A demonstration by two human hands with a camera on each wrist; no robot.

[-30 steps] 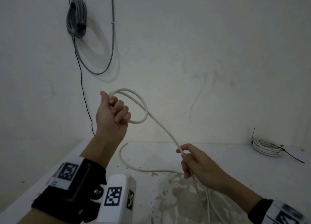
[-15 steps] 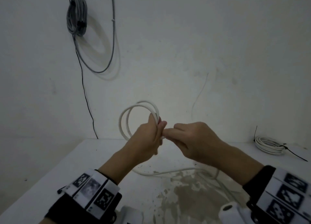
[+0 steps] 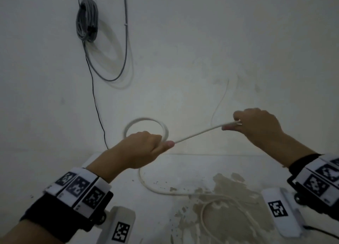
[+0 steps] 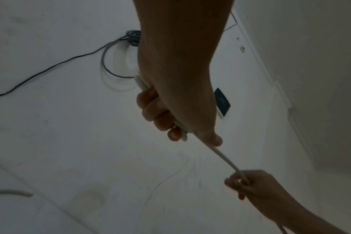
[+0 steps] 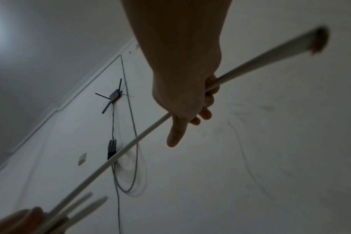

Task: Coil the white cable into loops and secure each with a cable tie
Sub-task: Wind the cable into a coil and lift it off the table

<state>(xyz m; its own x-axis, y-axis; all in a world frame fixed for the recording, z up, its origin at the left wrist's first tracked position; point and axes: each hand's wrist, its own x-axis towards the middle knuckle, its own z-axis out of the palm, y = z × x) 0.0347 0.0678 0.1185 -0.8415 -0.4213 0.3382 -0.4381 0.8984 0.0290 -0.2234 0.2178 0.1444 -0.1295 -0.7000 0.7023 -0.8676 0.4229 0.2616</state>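
My left hand (image 3: 146, 148) grips a small coil of white cable (image 3: 145, 121) held up in front of the wall; two loops stand above the fist. From the left thumb a taut straight run of the white cable (image 3: 198, 132) rises rightward to my right hand (image 3: 255, 124), whose fingers curl round it. In the left wrist view the cable (image 4: 224, 158) leaves the left hand (image 4: 170, 120) toward the right hand (image 4: 248, 185). In the right wrist view the cable (image 5: 130, 142) passes through the right hand (image 5: 188, 101). Slack cable (image 3: 161, 190) lies on the table below. No cable tie shows.
A white, stained table (image 3: 220, 166) stands against a white wall. A grey cable bundle (image 3: 87, 20) hangs on the wall at upper left with a thin black wire (image 3: 95, 100) running down. More white cable loops (image 3: 229, 207) lie on the stained patch.
The hands were together at the coil half a second ago; now my right hand has slid right and up along the cable, pulling a straight length taut. The left hand keeps hold of the coil.
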